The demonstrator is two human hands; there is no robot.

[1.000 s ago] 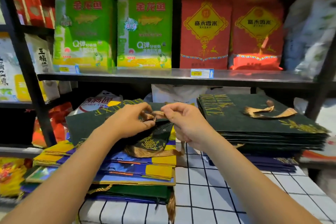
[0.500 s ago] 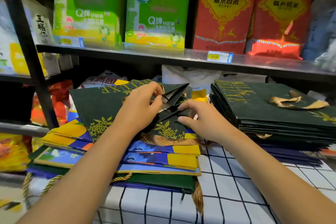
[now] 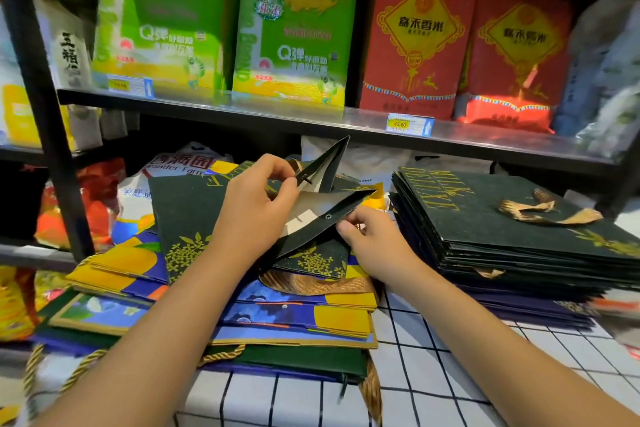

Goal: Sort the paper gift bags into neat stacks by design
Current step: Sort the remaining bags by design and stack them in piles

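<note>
both hands pinch the green bag (image 3: pixel 187 208) mouth atop the mixed pile (image 3: pixel 298 319): left hand (image 3: pixel 256 208) on the upper flap, right hand (image 3: pixel 374 243) (fingertips hidden, probably under) the lower; green stack (image 3: pixel 512 229) just right.

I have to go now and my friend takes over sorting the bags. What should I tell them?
Left hand pinches the upper flap of the dark green bag; right hand pinches its lower flap, so the mouth is spread open.
That bag lies on the mixed pile of blue-and-yellow and green bags, left on the checked cloth.
Done: a neat dark green stack on the right.
Left: flatten this bag, add it to that stack, then sort the mixed pile.
</note>
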